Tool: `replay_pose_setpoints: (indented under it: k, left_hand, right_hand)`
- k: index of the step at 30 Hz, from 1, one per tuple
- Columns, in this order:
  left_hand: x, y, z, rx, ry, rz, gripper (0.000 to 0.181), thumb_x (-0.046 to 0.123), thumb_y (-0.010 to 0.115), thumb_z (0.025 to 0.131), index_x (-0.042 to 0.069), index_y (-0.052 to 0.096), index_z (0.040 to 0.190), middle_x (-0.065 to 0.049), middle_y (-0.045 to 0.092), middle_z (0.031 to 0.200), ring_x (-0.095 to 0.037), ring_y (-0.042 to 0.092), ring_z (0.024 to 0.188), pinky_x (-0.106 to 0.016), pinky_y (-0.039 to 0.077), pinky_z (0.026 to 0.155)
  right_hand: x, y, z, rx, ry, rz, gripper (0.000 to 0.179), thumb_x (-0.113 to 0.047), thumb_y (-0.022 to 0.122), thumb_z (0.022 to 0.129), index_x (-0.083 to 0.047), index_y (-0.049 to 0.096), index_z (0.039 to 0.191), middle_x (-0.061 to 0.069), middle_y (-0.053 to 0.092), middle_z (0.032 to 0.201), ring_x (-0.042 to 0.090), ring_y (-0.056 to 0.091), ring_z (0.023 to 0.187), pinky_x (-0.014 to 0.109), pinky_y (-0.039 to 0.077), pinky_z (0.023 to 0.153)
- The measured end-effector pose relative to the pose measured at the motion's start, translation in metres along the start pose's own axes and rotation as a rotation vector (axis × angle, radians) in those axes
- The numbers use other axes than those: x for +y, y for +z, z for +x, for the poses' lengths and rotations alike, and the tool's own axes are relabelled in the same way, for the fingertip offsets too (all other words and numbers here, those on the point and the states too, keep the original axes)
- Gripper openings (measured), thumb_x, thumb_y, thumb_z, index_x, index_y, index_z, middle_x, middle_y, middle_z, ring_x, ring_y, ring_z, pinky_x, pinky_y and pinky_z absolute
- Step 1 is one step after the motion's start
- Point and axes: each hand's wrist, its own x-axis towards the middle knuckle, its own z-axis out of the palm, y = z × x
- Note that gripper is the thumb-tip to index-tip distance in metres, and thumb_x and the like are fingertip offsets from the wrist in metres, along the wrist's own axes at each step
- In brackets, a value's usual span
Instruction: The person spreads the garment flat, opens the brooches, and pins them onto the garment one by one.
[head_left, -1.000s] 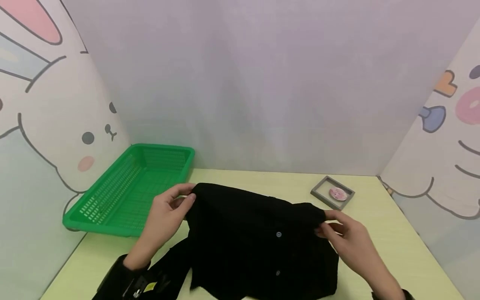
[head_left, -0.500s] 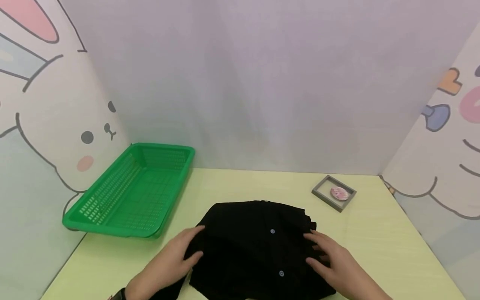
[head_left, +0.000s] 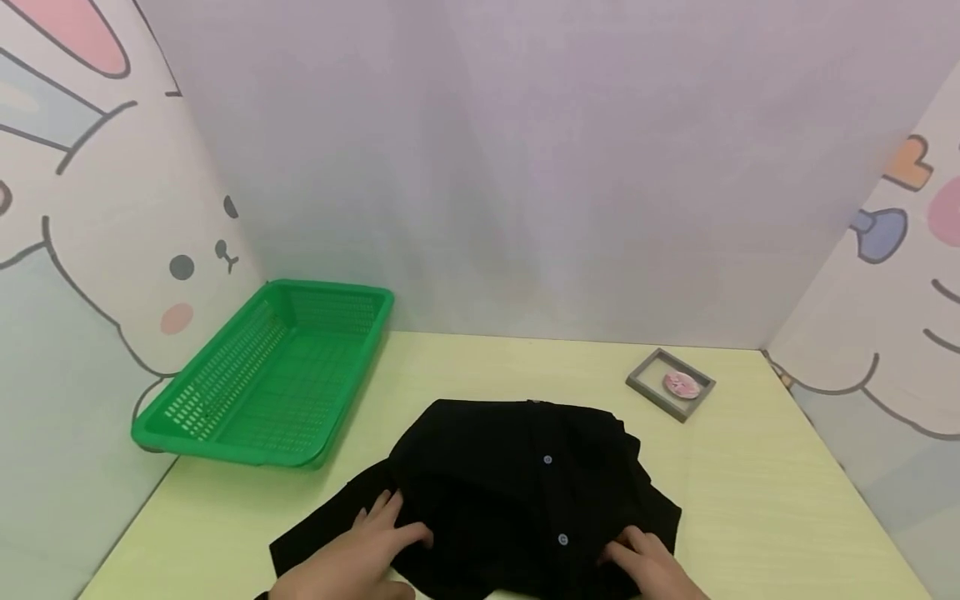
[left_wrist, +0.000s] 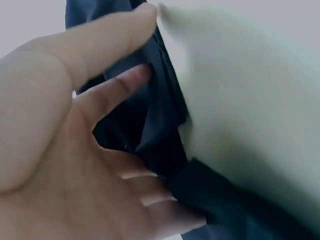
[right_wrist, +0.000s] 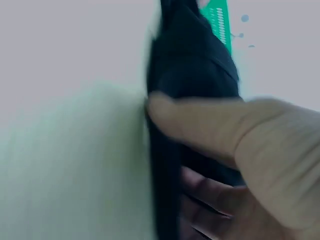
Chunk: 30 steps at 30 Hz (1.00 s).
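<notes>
A black button-up shirt [head_left: 487, 483] lies bunched on the table, two pale buttons showing on its front and one sleeve spread toward the left. My left hand [head_left: 360, 546] rests on the shirt's left part near that sleeve. In the left wrist view its thumb and fingers [left_wrist: 112, 95] are spread and loosely bent against the dark cloth. At the shirt's lower right, my right hand [head_left: 648, 567] has its fingers bent into the cloth. The right wrist view shows the shirt's edge [right_wrist: 165, 190] between thumb and fingers, somewhat blurred.
A green plastic basket [head_left: 330, 450] stands at the back left of the pale yellow table [head_left: 757, 467]. Toward the back right lies a small grey frame [head_left: 652, 398] with a pink oval piece [head_left: 682, 384] inside it. Walls with cartoon drawings rise on both sides.
Both hands held the shirt up by its top corners, then laid it down and let go. They have since moved down toward the near edge, the right fingers taking hold of cloth there.
</notes>
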Motion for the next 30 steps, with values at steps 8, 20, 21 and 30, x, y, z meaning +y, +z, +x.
replay_pose_setpoints:
  k: [8,20,21,30]
  left_hand:
    - [0.012,-0.004,0.031,0.139,-0.013,0.142,0.016,0.023,0.080,0.091,0.028,0.065,0.094,-0.034,0.037,0.157,-0.068,0.034,0.139,-0.086,0.034,0.098]
    - [0.011,-0.031,0.066,0.256,-0.021,0.187,0.015,0.012,0.077,0.093,0.020,0.068,0.085,-0.040,0.037,0.154,-0.064,0.032,0.142,-0.077,0.036,0.108]
    - [0.012,-0.033,0.066,0.271,-0.024,0.191,0.015,0.011,0.076,0.094,0.020,0.068,0.084,-0.040,0.037,0.154,-0.063,0.031,0.144,-0.073,0.038,0.110]
    - [0.049,-0.063,0.034,0.472,0.088,0.266,0.008,0.016,0.076,0.095,0.022,0.072,0.091,-0.008,0.067,0.133,-0.030,0.063,0.127,-0.041,0.055,0.101]
  right_hand:
    - [-0.013,-0.018,0.028,-0.166,0.210,0.112,0.017,-0.026,0.081,0.090,-0.023,0.065,0.093,-0.009,0.051,0.093,0.009,0.040,0.084,0.027,0.039,0.071]
    - [-0.002,-0.034,0.072,0.031,0.158,-0.101,0.017,-0.005,0.073,0.093,-0.017,0.061,0.090,-0.005,0.052,0.088,0.011,0.046,0.079,0.030,0.043,0.068]
    - [-0.002,-0.037,0.074,0.045,0.167,-0.100,0.016,-0.004,0.072,0.093,-0.016,0.062,0.091,-0.005,0.055,0.088,0.010,0.048,0.078,0.030,0.044,0.068]
    - [-0.022,-0.084,0.067,0.267,0.166,0.014,0.011,0.000,0.064,0.100,-0.010,0.068,0.103,-0.006,0.066,0.085,-0.002,0.052,0.070,0.024,0.046,0.060]
